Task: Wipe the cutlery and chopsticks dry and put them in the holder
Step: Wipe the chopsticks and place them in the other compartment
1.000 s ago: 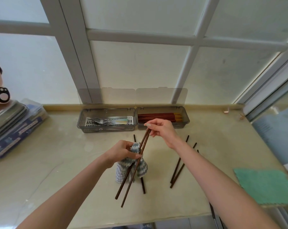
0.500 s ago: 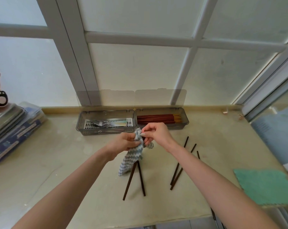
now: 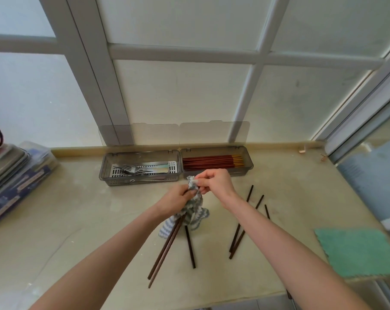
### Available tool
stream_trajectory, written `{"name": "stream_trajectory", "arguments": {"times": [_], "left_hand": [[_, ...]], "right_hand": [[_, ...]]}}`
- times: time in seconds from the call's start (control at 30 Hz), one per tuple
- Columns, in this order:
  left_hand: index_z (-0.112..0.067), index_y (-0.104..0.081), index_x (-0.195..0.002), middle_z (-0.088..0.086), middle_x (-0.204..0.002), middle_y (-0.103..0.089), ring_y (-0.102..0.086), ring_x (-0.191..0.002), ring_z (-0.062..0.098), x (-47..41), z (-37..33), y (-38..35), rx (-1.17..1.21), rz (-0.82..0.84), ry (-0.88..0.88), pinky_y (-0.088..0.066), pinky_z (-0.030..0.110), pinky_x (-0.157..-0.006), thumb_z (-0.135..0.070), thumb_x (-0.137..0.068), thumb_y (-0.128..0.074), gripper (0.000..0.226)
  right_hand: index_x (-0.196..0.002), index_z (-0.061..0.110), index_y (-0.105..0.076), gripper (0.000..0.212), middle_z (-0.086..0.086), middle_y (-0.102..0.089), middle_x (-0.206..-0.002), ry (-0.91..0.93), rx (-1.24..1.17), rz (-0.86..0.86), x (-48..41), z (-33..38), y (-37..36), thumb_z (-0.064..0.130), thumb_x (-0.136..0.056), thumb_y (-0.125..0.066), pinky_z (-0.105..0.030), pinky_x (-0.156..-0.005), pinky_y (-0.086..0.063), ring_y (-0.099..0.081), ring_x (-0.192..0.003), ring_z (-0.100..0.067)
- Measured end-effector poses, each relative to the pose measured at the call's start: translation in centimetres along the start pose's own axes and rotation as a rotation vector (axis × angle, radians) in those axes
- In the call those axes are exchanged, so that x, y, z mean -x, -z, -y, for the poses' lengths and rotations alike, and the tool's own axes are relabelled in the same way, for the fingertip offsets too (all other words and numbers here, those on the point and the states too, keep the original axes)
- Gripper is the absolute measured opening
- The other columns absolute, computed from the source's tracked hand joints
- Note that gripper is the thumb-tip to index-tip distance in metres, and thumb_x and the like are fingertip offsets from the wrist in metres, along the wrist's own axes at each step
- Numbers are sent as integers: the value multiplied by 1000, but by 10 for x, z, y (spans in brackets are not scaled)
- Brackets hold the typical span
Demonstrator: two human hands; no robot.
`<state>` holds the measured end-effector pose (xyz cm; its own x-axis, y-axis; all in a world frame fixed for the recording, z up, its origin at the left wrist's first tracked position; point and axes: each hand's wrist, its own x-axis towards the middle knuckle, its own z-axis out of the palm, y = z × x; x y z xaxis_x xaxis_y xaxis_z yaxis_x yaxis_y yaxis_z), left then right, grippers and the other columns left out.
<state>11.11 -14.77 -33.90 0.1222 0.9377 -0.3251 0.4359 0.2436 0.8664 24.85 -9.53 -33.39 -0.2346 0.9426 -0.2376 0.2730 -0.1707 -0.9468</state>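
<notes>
Two dark sticks, the pair of chopsticks (image 3: 165,249) I am drying, slant from the middle of the head view down toward seven o'clock above the worktop (image 3: 77,220). Their upper ends vanish into a striped cloth (image 3: 195,211). My left hand (image 3: 178,199) is clenched round the cloth and the sticks inside it. My right hand (image 3: 214,182) pinches the cloth's top tuft just above.

To do this well, I judge the left hand should squeeze firmly while the right draws the pair lengthwise through the cloth. Both sticks should stay together, then be turned so the lower ends get wiped too.

The holder (image 3: 140,181) lies at twelve o'clock from my hands, lids raised. It has forks (image 3: 133,170) in its left compartment and red chopsticks (image 3: 211,162) in its right. Loose chopsticks (image 3: 238,236) lie at four o'clock, and one more runs from the cloth toward six. A green mat (image 3: 357,251) sits farther out at four.

The sticks' tips are hidden inside the cloth, so I cannot tell whether my right fingers hold them or only fabric. My right forearm covers part of the loose sticks, so I cannot count them.
</notes>
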Motion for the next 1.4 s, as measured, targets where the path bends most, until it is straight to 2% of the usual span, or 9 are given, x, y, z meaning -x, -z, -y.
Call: {"name": "stream_trajectory", "arguments": {"times": [0.07,0.17,0.3,0.37,0.57,0.77,0.93,1.03,1.4], "left_hand": [[-8,-52,-75,-2,-58,-38,-33,-54,12,1,-1,4,28,-8,17,-28,25,-54,-29,-94,-52,28],[1,-60,-79,8,-65,-52,-48,-61,18,1,-3,13,162,-11,47,-39,27,-61,-32,-87,-61,34],[6,-64,-90,13,-80,-64,-59,-71,21,0,-5,20,297,-60,53,-47,20,-61,-28,-85,-64,34],[4,-66,-87,13,-81,-66,-61,-70,19,1,-4,20,337,-59,54,-49,16,-57,-25,-84,-65,29],[-7,-70,-78,6,-73,-71,-67,-61,12,2,-1,18,449,-70,55,-51,17,-55,-19,-81,-68,12],[-9,-71,-81,3,-72,-72,-67,-61,11,2,-1,16,471,-58,63,-50,16,-55,-20,-83,-66,12],[-1,-70,-86,8,-78,-69,-63,-69,16,1,-4,12,393,-8,96,-48,15,-59,-25,-85,-65,24],[10,-65,-96,15,-85,-63,-56,-76,23,2,-4,14,350,-1,137,-45,21,-65,-27,-83,-67,39],[-11,-71,-80,0,-72,-69,-62,-63,9,8,9,12,280,74,230,-47,13,-56,-22,-82,-69,11]], "right_hand": [[-74,10,-71,11,-3,-63,-56,6,-12,7,-1,2,1,0,-77,-74,-20,-52,-50,-57,-49,-11],[-90,7,-73,14,-4,-67,-67,49,-52,81,-3,7,6,-2,-80,-69,-20,-57,-51,-60,-57,-12],[-122,9,-60,28,-11,-69,-85,-34,-438,211,-9,4,19,10,-97,-48,-24,-68,-56,-66,-71,-15],[-123,8,-59,29,-12,-70,-88,-69,-559,199,-12,-3,25,16,-100,-42,-24,-68,-56,-66,-74,-16],[-101,2,-67,25,-6,-63,-80,-77,-369,282,-6,-6,7,18,-82,-64,-20,-61,-48,-55,-65,-11],[-84,4,-70,3,-5,-64,-70,-32,-225,153,-5,-2,1,6,-83,-67,-20,-56,-45,-54,-58,-8],[-70,8,-71,13,-6,-66,-66,-84,-154,-26,-8,0,-3,2,-82,-67,-24,-58,-47,-57,-60,-14],[-72,8,-72,14,-5,-69,-69,-114,-165,-112,-16,4,2,5,-84,-67,-22,-56,-48,-57,-58,-11],[-91,0,-71,10,-7,-66,-76,-184,-331,-355,-40,5,50,7,-87,-65,-19,-51,-51,-52,-55,-10]]}}
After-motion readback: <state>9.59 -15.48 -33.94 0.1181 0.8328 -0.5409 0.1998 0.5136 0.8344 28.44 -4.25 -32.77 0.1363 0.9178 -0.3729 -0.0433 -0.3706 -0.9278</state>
